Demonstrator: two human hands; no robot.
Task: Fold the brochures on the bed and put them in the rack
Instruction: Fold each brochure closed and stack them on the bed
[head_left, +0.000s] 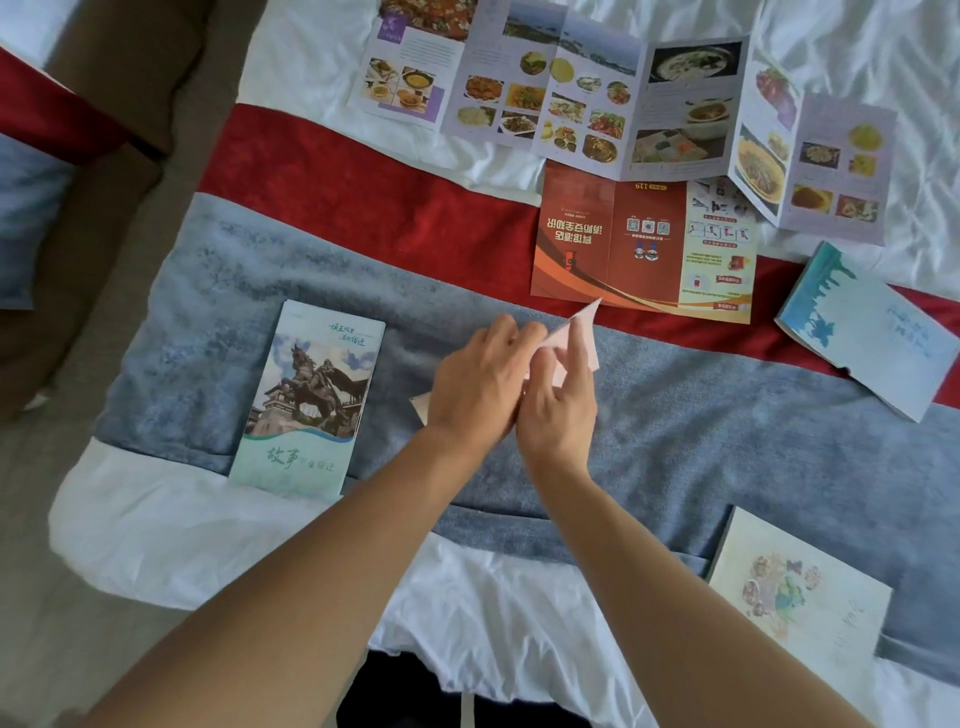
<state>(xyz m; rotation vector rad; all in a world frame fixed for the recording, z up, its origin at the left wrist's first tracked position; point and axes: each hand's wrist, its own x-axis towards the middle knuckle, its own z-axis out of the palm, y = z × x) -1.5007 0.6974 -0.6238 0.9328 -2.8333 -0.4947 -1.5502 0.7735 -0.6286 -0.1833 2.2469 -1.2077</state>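
Near right, a pale illustrated brochure (795, 597) lies on the bed (208, 545). At centre, the left hand (475, 389) and right hand (558, 405) together pinch a pink brochure (584, 332) above the blue runner (727, 447). Left lies a folded horse-statue brochure (309, 400). Farther off, a red brochure (644, 244) and a long food brochure (597, 104) lie unfolded; a light-blue brochure (867, 332) lies right.

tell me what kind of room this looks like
Probably a hotel bedroom. The work surface is a bed with white sheets and a red and blue-grey bed runner laid across it. Guest leaflets lie on it: a fold-out food menu brochure and a red fire-safety brochure.
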